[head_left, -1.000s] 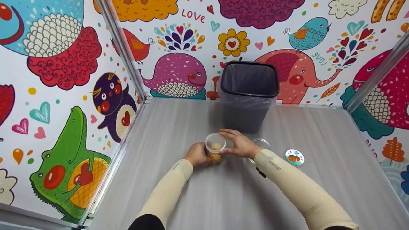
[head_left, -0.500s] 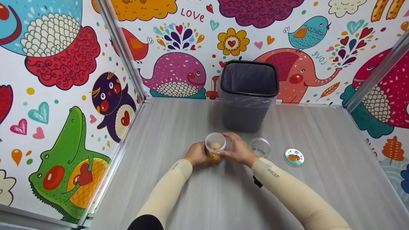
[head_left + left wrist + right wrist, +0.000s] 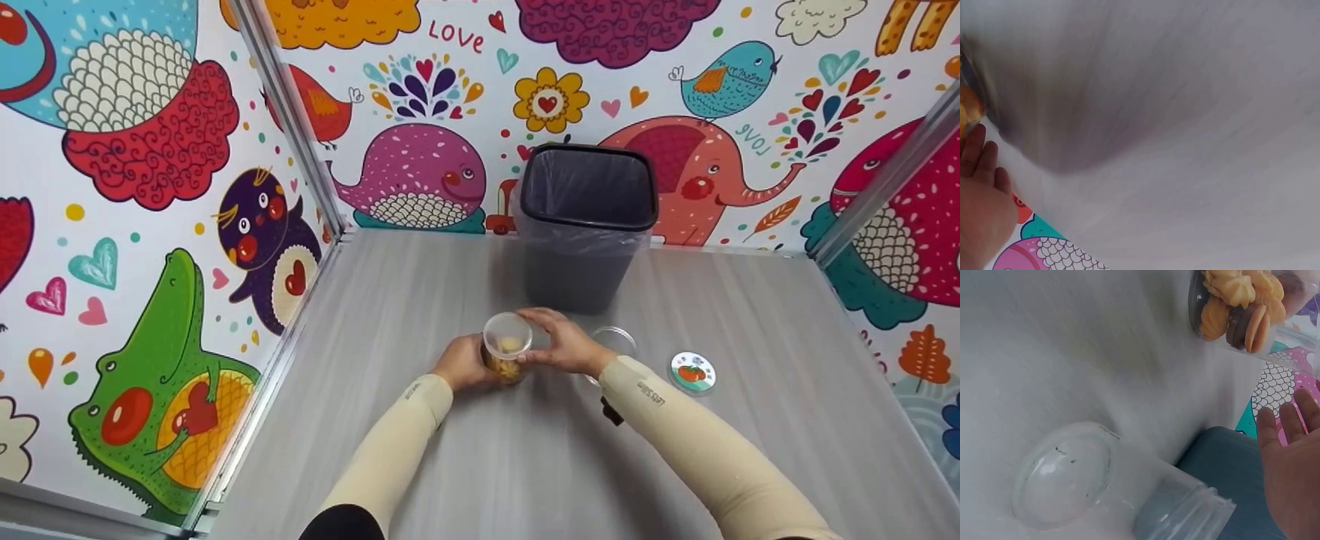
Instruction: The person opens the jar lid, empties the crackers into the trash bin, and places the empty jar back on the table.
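Note:
A clear plastic jar of cookies [image 3: 508, 364] stands upright on the table between the hands, with several piped and sandwich cookies [image 3: 1235, 309] showing through its wall. My left hand [image 3: 466, 361] grips its left side. The right hand [image 3: 562, 345] holds the upper right of the jar, thumb at the near side of the rim and fingers toward the far side. In the left wrist view, only the fingers of the left hand [image 3: 985, 191] and a sliver of jar appear. Whether a clear cover lies over the mouth, I cannot tell.
Behind the jar is a dark lined trash bin [image 3: 577, 262]. An empty clear jar [image 3: 1067, 478] stands just right of the right hand, partly hidden by it in the head view. Further right lies a round lid with a printed label [image 3: 691, 373]. Patterned walls border the table.
Around the jar's rim, the right hand has turned toward me and back again, its fingers shifting on the edge. The left hand and the jar stay in place.

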The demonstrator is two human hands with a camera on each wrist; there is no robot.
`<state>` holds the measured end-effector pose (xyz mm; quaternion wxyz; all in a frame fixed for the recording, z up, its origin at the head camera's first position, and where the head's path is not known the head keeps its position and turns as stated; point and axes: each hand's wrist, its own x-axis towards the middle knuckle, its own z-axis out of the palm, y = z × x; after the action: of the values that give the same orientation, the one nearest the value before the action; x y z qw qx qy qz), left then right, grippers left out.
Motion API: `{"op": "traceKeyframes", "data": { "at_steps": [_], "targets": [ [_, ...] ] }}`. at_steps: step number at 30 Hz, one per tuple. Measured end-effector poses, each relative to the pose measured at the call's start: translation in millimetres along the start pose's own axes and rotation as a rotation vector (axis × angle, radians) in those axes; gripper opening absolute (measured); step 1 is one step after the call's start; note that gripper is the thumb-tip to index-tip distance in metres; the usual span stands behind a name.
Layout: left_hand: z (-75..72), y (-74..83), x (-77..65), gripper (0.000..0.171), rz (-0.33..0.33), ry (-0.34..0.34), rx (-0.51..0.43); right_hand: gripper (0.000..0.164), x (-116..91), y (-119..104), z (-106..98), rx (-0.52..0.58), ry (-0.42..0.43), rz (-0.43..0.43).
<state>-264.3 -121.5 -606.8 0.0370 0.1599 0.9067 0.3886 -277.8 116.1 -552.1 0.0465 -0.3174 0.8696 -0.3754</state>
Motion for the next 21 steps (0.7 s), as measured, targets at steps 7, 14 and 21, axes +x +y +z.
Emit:
{"op": "traceKeyframes", "data": {
  "at_steps": [7, 14, 21],
  "targets": [
    [-0.1, 1.2, -1.7, 0.069, -0.018, 0.009, -0.002, 0.085, -2.7, -1.6, 12.1, 0.014, 0.077, 0.045],
    [0.5, 1.5, -1.0, 0.069, -0.011, 0.022, 0.005, 0.082, -1.4, -0.9, 11.6, -0.030, 0.081, 0.037],
    [0.9, 0.8, -0.8, 0.070, -0.009, 0.022, 0.034, 0.082, 2.2, 0.6, -2.8, -0.046, -0.027, 0.002]
  ]
}}
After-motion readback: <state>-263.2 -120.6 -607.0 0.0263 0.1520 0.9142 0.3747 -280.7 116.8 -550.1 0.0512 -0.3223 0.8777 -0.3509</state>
